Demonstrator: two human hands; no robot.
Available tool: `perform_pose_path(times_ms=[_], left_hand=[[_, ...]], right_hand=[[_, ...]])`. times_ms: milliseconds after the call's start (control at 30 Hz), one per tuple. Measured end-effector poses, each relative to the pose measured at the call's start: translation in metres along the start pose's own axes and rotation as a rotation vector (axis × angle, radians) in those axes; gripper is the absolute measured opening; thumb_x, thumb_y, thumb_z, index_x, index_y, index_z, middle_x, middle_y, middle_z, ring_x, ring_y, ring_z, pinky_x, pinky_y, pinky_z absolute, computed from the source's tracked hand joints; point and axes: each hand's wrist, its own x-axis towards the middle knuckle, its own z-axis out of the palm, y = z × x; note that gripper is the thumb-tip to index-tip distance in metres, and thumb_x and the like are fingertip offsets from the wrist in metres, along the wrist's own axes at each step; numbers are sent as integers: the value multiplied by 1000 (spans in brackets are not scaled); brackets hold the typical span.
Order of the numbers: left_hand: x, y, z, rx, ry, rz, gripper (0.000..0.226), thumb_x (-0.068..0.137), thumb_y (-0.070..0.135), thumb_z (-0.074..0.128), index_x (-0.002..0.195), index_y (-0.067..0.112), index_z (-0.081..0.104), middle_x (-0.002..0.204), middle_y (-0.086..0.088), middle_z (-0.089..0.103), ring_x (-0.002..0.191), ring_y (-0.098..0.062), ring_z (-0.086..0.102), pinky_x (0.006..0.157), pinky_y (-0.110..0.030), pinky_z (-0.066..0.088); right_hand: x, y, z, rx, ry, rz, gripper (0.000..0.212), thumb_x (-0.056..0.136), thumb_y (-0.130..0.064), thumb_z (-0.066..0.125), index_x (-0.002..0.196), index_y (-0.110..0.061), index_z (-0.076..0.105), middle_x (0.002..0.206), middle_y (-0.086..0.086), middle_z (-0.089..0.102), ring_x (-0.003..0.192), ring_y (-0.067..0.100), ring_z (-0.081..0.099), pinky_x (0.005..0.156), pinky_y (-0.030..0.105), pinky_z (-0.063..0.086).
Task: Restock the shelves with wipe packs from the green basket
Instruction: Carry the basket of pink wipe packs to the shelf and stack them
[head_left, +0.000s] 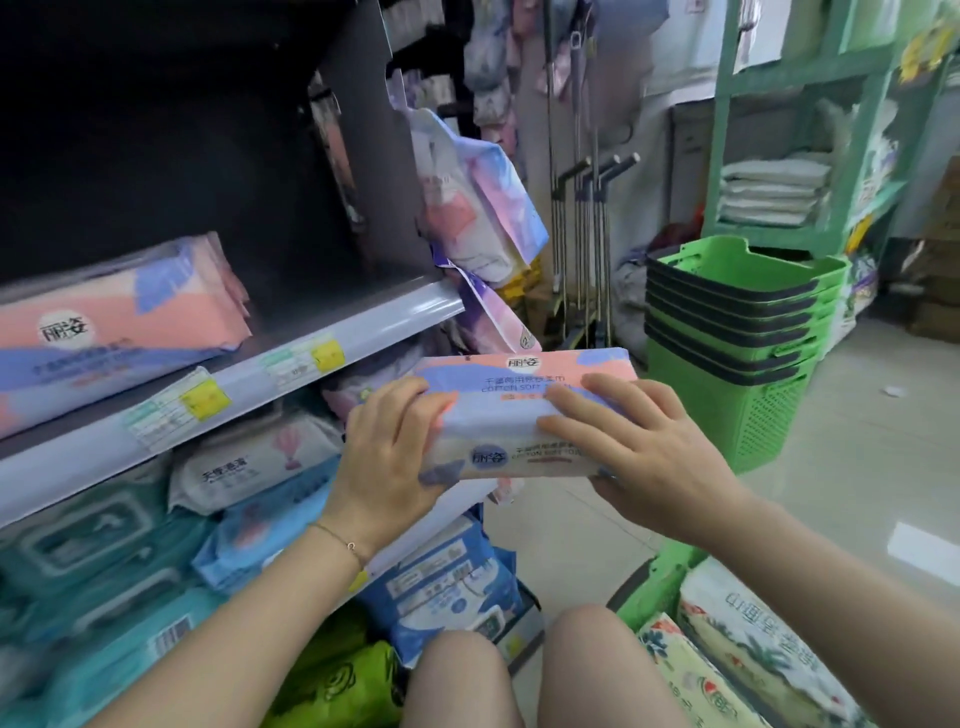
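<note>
Both hands hold a pink, purple and white wipe pack (519, 415) in mid-air, just right of the shelf unit. My left hand (387, 457) grips its left end and my right hand (639, 452) wraps its right end. On the grey shelf (291, 358) at the left lie matching pink and purple packs (119, 322), with dark bare shelf space to their right. The green basket (660, 582) sits at the lower right by my knees, with floral-printed packs (753, 660) inside.
The lower shelf holds white, blue and teal wipe packs (249, 467). A stack of green baskets (737, 332) stands on the tiled floor ahead. Mop handles (587, 234) lean behind it. A green rack (800, 156) with folded white items is at the far right.
</note>
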Motion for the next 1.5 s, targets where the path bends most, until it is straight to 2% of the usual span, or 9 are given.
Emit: perform_pose_path(times_ms=[200,400,567,633,833,1000,1167,1300,1500], left_hand=[[8,-11,-11,143,136,37,54,70,33,71,114,14,46,120,-3,48,116,-22,50,85,-40,35],[9,-18,-27,233,260,37,38,81,35,63,110,15,48,115,-3,50,111,-20,53,87,-40,31],[-7,-36,-57,315,236,96,42,79,38,70,108,16,49,112,-2,50,109,-19,53,84,-41,32],[-18,-46,-75,339,214,127,33,89,41,57,107,14,49,113,-4,50,108,-21,54,84,-41,34],[-48,-76,-128,448,191,57,64,59,20,83,112,13,47,117,-10,46,111,-30,50,85,-42,38],[-58,-84,-169,240,217,-259,79,67,63,71,116,8,40,125,-13,40,120,-34,42,100,-48,38],[-37,-89,-204,-258,353,-660,52,73,71,55,115,46,37,120,24,47,109,3,51,88,-19,44],[-14,-107,-216,-396,460,-850,59,59,59,60,109,30,49,103,18,60,81,16,57,66,-4,43],[11,-155,-238,-543,568,-887,53,63,55,66,103,28,47,111,4,60,101,-9,61,89,-32,49]], right_hand=[[21,4,2,-8,30,-46,61,76,-23,68,132,-21,43,134,9,53,120,31,46,91,41,38],[61,4,-15,96,-119,82,77,74,-62,61,137,-24,38,140,9,44,127,33,41,90,44,39],[93,-10,-11,365,-376,249,105,65,-66,67,145,-40,5,155,0,13,143,24,9,104,54,30],[106,-21,-3,459,-395,218,110,61,-67,69,146,-40,5,147,-5,23,136,23,19,105,51,33],[150,-62,13,522,-118,62,94,60,-67,64,140,-30,28,122,-4,43,107,19,39,91,38,43],[189,-86,21,497,166,6,84,62,-49,74,133,-17,44,119,10,48,104,32,42,93,43,39],[230,-104,21,530,349,15,79,69,-56,68,132,-18,40,125,11,50,114,35,41,95,40,41],[267,-115,21,483,441,17,81,69,-59,69,130,-19,35,133,9,50,126,36,40,93,39,48],[326,-122,10,720,408,56,80,66,-51,75,127,-21,32,148,8,29,140,23,22,70,29,47]])
